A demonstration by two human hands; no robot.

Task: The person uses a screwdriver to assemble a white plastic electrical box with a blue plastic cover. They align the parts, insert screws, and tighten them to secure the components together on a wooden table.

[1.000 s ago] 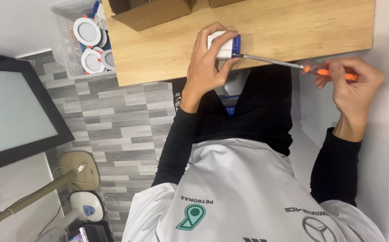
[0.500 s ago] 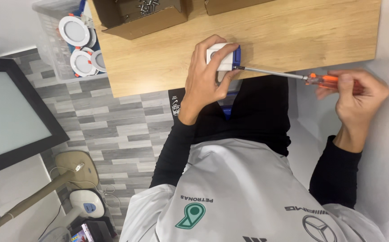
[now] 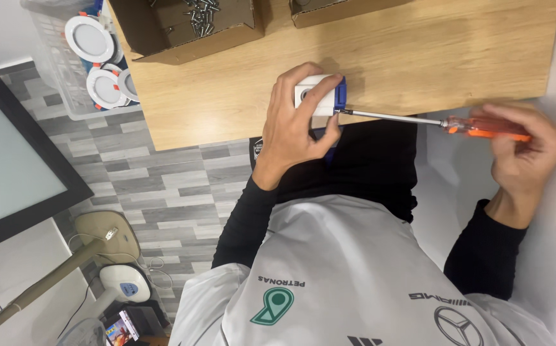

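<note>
Small white-and-blue block (image 3: 319, 96) at wooden desk edge; orange-handled screwdriver (image 3: 431, 120) lying level, tip against it

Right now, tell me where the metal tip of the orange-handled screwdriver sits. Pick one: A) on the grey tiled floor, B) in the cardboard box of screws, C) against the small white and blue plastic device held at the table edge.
C: the orange-handled screwdriver, held by the right hand, meets the white and blue plastic device gripped by the left hand.

I log: wooden table (image 3: 419, 57); cardboard box (image 3: 188, 32) of screws (image 3: 201, 11) at its far edge; second box (image 3: 335, 9) beside it; clear bin (image 3: 60, 90) of white round lamps (image 3: 89, 38); dark-framed screen (image 3: 9, 154); grey plank floor (image 3: 156, 186).
</note>
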